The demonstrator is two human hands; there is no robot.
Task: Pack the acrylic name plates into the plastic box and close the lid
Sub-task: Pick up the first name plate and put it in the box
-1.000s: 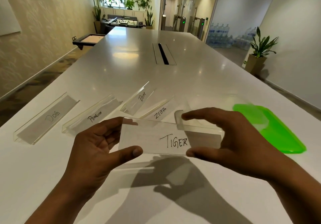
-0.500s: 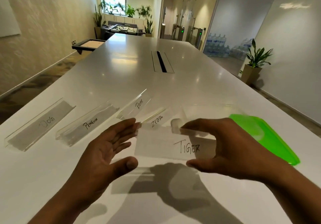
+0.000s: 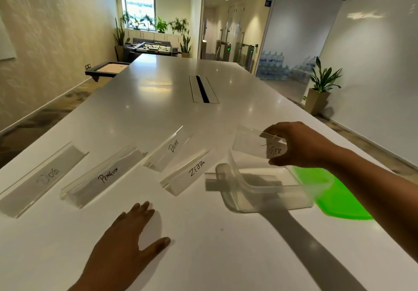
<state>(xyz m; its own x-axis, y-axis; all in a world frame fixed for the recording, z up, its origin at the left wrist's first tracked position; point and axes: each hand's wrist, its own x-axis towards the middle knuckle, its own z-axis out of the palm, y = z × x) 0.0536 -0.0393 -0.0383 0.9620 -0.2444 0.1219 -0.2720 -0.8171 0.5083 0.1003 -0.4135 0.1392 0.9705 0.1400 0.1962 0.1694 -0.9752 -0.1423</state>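
First plate going in: right hand (image 3: 303,143) grip pinched on TIGER plate (image 3: 257,147), centre right, above clear plastic box (image 3: 269,191). Left hand (image 3: 126,241) fingers spread, empty, bottom centre on worktop (image 3: 226,245). Green lid (image 3: 339,191) off, right of box. Next: lower plate in, likely flat or angled to fit.

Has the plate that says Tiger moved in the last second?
Yes. The Tiger plate went right and away from the person, from in front of the Zebra plate to above the clear box, held by the right hand alone.
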